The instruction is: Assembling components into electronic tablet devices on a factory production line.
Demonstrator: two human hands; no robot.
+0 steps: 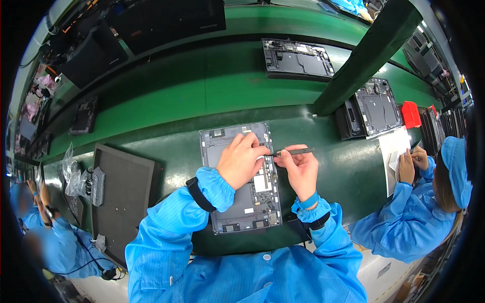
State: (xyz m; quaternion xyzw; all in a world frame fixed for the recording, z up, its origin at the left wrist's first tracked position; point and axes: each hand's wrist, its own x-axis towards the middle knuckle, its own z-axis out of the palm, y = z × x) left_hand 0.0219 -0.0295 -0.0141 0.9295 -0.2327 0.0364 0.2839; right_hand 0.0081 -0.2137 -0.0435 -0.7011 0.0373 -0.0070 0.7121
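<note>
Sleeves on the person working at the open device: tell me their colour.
Bright blue sleeves, clearest in the head view.

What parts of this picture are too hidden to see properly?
Head view:
- Tweezers tip: too small, tucked between left hand and right hand.
- Middle of the open device: covered by the left hand.
- Far device: partly hidden by the green post.

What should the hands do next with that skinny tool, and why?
Probably lower the tool's tip a little onto the open tablet. The right hand holds the thin dark tool level, tip pointing at the left hand, which rests on the tablet's exposed insides and seems to steady it there.
</note>
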